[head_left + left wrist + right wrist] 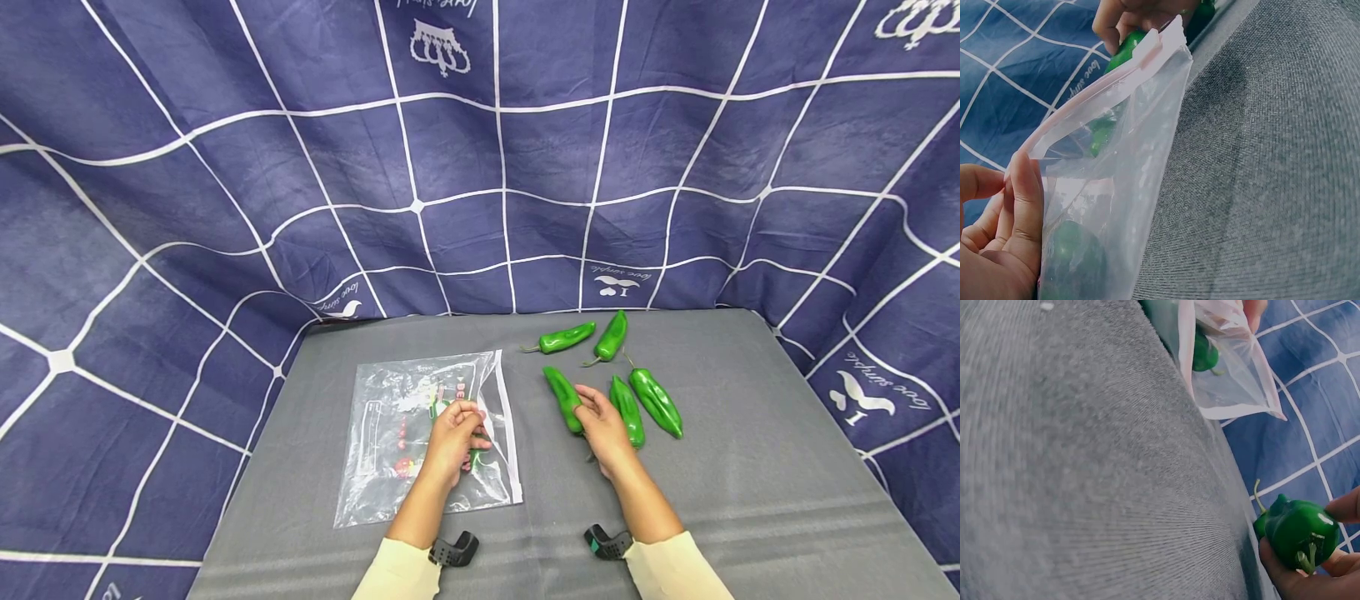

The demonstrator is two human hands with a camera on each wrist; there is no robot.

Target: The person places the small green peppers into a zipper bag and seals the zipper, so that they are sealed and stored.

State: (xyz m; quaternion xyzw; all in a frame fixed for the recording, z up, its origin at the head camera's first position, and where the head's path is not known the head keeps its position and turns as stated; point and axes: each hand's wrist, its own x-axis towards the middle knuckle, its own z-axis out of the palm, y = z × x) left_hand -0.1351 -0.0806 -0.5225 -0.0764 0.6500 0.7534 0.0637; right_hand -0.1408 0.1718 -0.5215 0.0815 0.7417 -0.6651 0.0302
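A clear zip bag with printed red and green pictures lies on the table, its zip edge facing right. My left hand pinches the bag near its mouth between thumb and fingers, and the mouth gapes in the right wrist view. Inside the bag a green pepper shows through the plastic. My right hand grips another green pepper by its sides, to the right of the bag, with the stem end toward the right wrist camera.
Behind and beside my right hand lie several loose peppers: one lengthwise, one slanted, one at the far right and one close to the hand. A blue checked curtain stands behind the grey table.
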